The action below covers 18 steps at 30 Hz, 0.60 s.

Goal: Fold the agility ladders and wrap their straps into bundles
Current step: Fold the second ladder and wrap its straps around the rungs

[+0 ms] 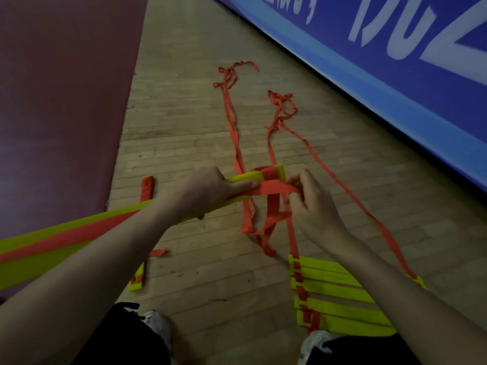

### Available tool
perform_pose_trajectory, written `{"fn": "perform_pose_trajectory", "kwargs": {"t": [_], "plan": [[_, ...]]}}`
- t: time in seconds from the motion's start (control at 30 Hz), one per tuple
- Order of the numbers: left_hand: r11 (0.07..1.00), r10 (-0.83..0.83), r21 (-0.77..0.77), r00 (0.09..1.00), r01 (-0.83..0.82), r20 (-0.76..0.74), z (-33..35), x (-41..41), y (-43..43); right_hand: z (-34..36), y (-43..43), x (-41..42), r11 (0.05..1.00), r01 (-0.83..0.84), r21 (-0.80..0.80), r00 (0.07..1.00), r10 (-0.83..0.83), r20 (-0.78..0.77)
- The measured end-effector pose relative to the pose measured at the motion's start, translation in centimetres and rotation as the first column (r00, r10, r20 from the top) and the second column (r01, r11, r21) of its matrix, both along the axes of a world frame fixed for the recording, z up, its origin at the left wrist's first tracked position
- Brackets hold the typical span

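My black shorts [123, 338] and two white shoes, the left one [155, 325] and the right one [315, 343], sit at the bottom edge, with both my forearms reaching out over them.

Far left, a dark red mat [66, 88] covers the ground up to the wooden floor [197, 127]. Just beside the mat's edge a wrapped bundle [141, 275] lies flat on the boards, partly hidden behind what I hold, and a short orange scrap [158, 252] lies near it.

Rising from the lower left toward the middle is the stack of yellow rungs [52, 246], raised off the floor. My left hand [203, 191] grips it close to its far end, fingers curled round the stack and thumb lying flat along the top.

The orange strap [276, 189] crosses the end of the stack in several turns. My right hand [313, 204] pinches this strap just beside the stack's tip, fingers bent in around it. Below my hands the strap hangs in slack loops.

Two loose strap tails [232, 114] run away across the floor and end in crumpled tangles.

At lower right a second ladder [340, 304] lies on the floor with its yellow rungs pushed together side by side, under my right forearm.

A blue banner [395, 61] with white lettering runs along the right.
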<state>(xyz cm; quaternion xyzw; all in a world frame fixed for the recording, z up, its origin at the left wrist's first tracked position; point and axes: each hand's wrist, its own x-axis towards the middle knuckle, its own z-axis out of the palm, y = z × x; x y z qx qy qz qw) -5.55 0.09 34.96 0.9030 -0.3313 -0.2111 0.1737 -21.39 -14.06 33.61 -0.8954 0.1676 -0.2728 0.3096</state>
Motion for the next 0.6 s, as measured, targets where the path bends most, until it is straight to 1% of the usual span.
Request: {"fn": "perform_pose_trajectory", "kwargs": {"t": [0.03, 0.07, 0.1, 0.13, 0.17, 0.2, 0.27, 0.33, 0.37, 0.47, 0.53, 0.6], "plan": [[1.000, 0.001, 0.007, 1.000, -0.001, -0.008, 0.1, 0.1, 0.1, 0.4, -0.2, 0.1, 0.961, -0.046, 0.271, 0.997, 0.059, -0.039], [1.000, 0.003, 0.014, 1.000, -0.003, -0.023, 0.2, 0.1, 0.2, 0.9, -0.8, 0.0, 0.869, -0.077, 0.488, 0.989, 0.127, -0.070], [1.000, 0.007, 0.020, 0.999, -0.006, -0.041, 0.3, 0.1, 0.2, 1.3, -1.6, -0.2, 0.789, -0.098, 0.606, 0.975, 0.198, -0.100], [1.000, 0.009, 0.026, 0.998, -0.007, -0.060, 0.4, 0.1, 0.3, 1.8, -2.5, -0.5, 0.759, -0.127, 0.638, 0.958, 0.261, -0.119], [0.999, 0.008, 0.031, 0.997, -0.005, -0.080, 0.5, 0.0, 0.2, 2.2, -3.4, -0.8, 0.771, -0.157, 0.617, 0.946, 0.297, -0.132], [0.999, 0.000, 0.036, 0.995, 0.004, -0.100, 0.6, -0.2, 0.3, 2.6, -4.1, -1.1, 0.806, -0.173, 0.566, 0.942, 0.303, -0.144], [0.998, -0.040, 0.038, 0.990, 0.046, -0.135, 0.7, -0.5, 0.2, 3.1, -5.5, -1.5, 0.859, -0.167, 0.484, 0.953, 0.267, -0.145], [0.996, -0.082, 0.028, 0.980, 0.088, -0.180, 1.0, -0.7, 0.2, 3.3, -6.8, -1.6, 0.850, -0.157, 0.503, 0.971, 0.225, -0.077], [0.994, -0.102, 0.019, 0.974, 0.108, -0.203, 1.3, -0.7, 0.3, 3.2, -7.4, -1.6, 0.824, -0.144, 0.548, 0.982, 0.189, -0.026], [0.987, -0.158, -0.044, 0.953, 0.152, -0.257, 1.9, -0.7, 0.6, 2.6, -8.5, -1.1, 0.686, -0.149, 0.712, 0.989, 0.105, 0.106], [0.983, -0.181, -0.099, 0.932, 0.157, -0.313, 2.1, -0.8, 0.6, 1.3, -7.9, -0.3, 0.591, -0.196, 0.783, 0.981, 0.117, 0.157], [0.979, -0.186, -0.144, 0.909, 0.141, -0.373, 2.1, -0.9, 0.6, -0.2, -6.5, 0.5, 0.458, -0.265, 0.848, 0.964, 0.151, 0.219]]}}
